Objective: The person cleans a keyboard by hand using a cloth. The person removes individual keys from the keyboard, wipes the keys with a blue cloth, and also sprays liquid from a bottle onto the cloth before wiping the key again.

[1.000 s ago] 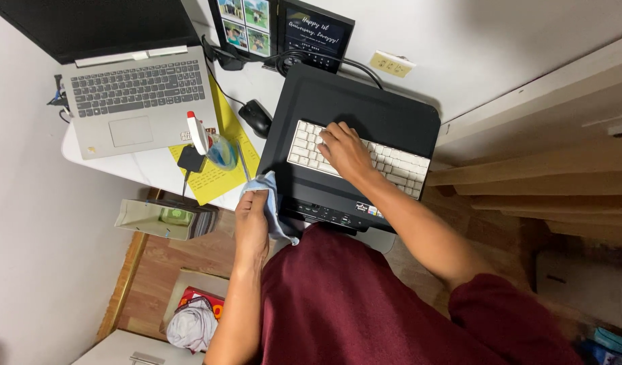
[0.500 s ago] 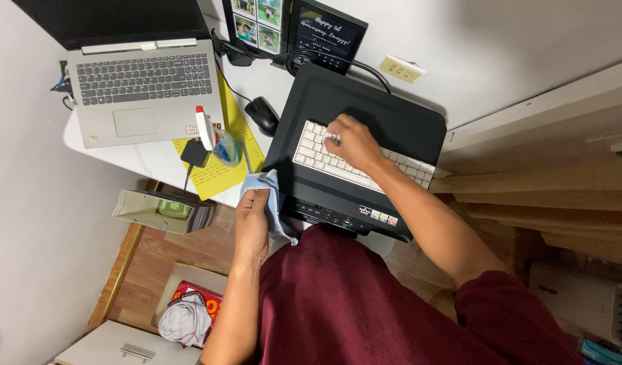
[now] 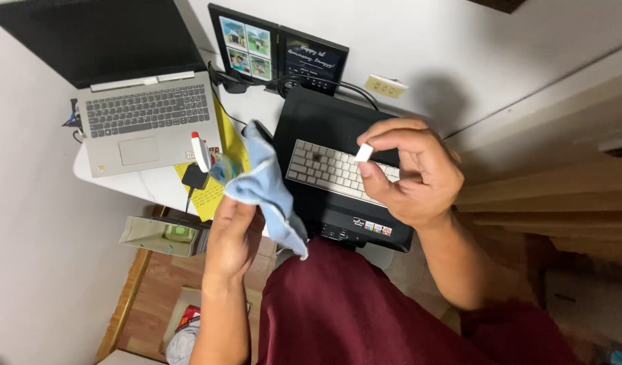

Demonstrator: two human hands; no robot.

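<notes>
A: Where's the keycap (image 3: 364, 152)?
B: Centre of the frame, pinched in the right hand (image 3: 409, 174) above the white keyboard (image 3: 324, 169). Its long axis tilts toward the upper right.
A: And the left hand (image 3: 231, 233)?
B: Lower left of centre, closed on a blue cloth (image 3: 265, 189) that hangs toward the lower right.

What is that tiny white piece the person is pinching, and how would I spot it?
Start at the black printer on the desk, with a white keyboard lying on top. Just above the keyboard, the right hand pinches a small white keycap in its fingertips. It is the only key lifted off; a dark gap shows among the keyboard's keys.
</notes>
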